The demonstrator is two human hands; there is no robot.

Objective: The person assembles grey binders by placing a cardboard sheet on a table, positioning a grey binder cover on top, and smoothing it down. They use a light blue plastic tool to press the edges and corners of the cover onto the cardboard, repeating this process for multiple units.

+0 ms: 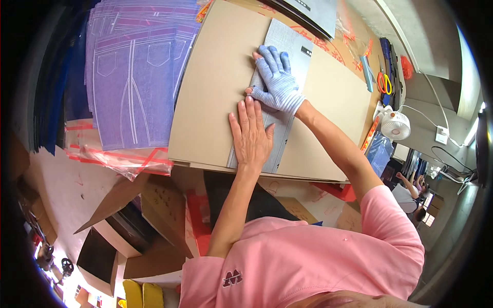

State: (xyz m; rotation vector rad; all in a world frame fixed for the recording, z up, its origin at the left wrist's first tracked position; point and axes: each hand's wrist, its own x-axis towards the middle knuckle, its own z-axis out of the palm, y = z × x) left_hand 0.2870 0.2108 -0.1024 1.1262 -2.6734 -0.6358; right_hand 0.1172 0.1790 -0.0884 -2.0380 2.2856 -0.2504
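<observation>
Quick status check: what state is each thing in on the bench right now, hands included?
Left hand: bare, flat on the grey sheet.
Right hand: gloved, pressing the grey sheet.
Grey sheet: flat on the cardboard.
Cardboard: flat on the bench.
Printed sheets: stacked.
Carton: flaps open.

Packing workshop, cardboard sheets (215, 87), stacked printed jeans-pattern inserts (134, 77), open cartons (128, 226), co-workers nearby (411, 190)

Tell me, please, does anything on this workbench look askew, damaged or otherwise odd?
Only one hand is gloved: the right hand wears a knit glove, the left hand is bare. Both press flat on the grey strip, which lies straight on the cardboard sheet. Nothing looks spilled or torn.
</observation>
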